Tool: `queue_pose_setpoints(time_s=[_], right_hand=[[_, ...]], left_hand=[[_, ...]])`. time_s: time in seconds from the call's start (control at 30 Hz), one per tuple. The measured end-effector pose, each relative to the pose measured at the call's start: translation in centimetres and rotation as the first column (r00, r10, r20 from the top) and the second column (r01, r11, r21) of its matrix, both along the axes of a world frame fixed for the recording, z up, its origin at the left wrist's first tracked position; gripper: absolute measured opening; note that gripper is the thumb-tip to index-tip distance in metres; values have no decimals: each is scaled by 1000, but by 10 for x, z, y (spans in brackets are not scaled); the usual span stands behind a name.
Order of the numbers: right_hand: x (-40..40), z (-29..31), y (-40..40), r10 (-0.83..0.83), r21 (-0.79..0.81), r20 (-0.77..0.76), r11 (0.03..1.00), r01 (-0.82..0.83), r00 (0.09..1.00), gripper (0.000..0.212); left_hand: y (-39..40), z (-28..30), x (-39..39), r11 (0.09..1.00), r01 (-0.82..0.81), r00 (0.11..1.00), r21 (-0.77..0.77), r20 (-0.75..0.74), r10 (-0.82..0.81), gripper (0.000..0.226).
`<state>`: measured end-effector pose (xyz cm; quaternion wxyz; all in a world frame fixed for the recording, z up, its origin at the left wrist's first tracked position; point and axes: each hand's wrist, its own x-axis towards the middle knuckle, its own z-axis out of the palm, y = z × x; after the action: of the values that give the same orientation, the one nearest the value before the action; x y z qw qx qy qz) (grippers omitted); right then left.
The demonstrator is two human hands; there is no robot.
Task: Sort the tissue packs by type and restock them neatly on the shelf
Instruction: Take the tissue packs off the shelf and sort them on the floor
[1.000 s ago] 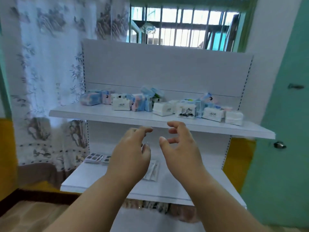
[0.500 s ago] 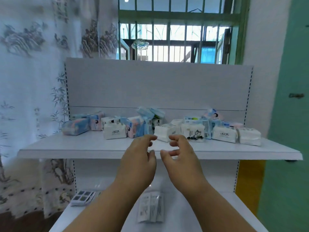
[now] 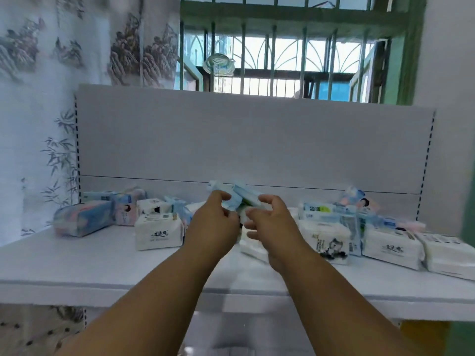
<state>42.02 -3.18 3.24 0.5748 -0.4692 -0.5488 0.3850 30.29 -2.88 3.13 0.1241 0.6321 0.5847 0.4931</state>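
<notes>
Mixed tissue packs lie in a loose row on the white shelf (image 3: 77, 260). My left hand (image 3: 213, 222) and right hand (image 3: 270, 222) meet at the middle of the row. Both curl their fingers around tilted blue tissue packs (image 3: 237, 197) that stick up between them; motion blur hides the exact hold. A white pack (image 3: 159, 233) stands just left of my hands. At the far left lies a pink-and-blue pack (image 3: 82, 219). Right of my hands are a white pack with a cat print (image 3: 327, 244) and more white packs (image 3: 390, 249).
The shelf's grey back panel (image 3: 257, 145) rises behind the packs, with a barred window (image 3: 282, 60) above it. A printed curtain (image 3: 38, 111) hangs at the left. A lower shelf board (image 3: 244, 337) shows beneath, between my forearms.
I have stepped closer, so the shelf fills the view. Both hands moved forward from the shelf's front edge to the blue packs in the middle and curled round them.
</notes>
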Motion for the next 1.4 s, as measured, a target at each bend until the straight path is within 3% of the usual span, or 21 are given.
queue_pose_setpoints(time_s=[0.1, 0.2, 0.27, 0.37, 0.43, 0.5, 0.57, 0.63, 0.7, 0.8, 0.93, 1.1, 1.3, 1.4], right_hand=[[7, 14, 56, 67, -112, -240, 989, -96, 968, 43], [13, 23, 108, 96, -209, -395, 959, -192, 914, 56], [12, 22, 138, 107, -250, -499, 932, -261, 860, 60], [7, 18, 175, 97, -284, -586, 905, -316, 804, 48], [4, 18, 188, 39, -308, -609, 909, -282, 792, 28], [3, 17, 195, -21, -302, -607, 930, -207, 794, 15], [2, 14, 194, -26, -238, -615, 959, -154, 788, 14], [-1, 13, 187, -18, -167, -650, 979, -120, 759, 15], [-2, 15, 171, 7, -117, -700, 985, -124, 714, 9], [-8, 23, 137, 52, -31, -744, 993, -113, 666, 5], [-27, 23, 82, 35, 4, -765, 999, -49, 643, 10], [-76, -1, 9, 2, -26, -758, 999, -33, 652, 14], [-175, -35, -79, 159, -70, -733, 950, -306, 661, 24], [-217, -48, -132, 297, -51, -751, 864, -500, 590, 47]], left_hand=[[43, 15, -3, 987, -156, 988, 25, 3, 156, 41], [85, 27, -11, 932, -363, 903, 6, -243, 354, 50], [109, 32, -13, 909, -406, 861, -94, -373, 346, 58], [141, 32, -10, 893, -393, 847, -217, -463, 261, 69], [157, 34, -7, 888, -402, 844, -224, -468, 264, 70], [166, 36, -5, 891, -421, 858, -171, -395, 329, 60], [165, 34, -4, 897, -435, 875, -75, -270, 402, 46], [155, 29, -5, 916, -401, 912, 19, -84, 401, 36], [138, 25, -5, 947, -313, 939, 74, 171, 297, 27], [111, 20, -11, 955, -269, 877, 128, 443, 188, 27], [63, 12, -33, 970, -202, 733, 135, 678, 58, 36], [-26, -6, -81, 957, -258, 625, 134, 778, 59, 40], [-151, -45, -143, 889, -452, 648, 77, 713, 268, 38], [-218, -60, -178, 819, -570, 608, 61, 702, 371, 39]])
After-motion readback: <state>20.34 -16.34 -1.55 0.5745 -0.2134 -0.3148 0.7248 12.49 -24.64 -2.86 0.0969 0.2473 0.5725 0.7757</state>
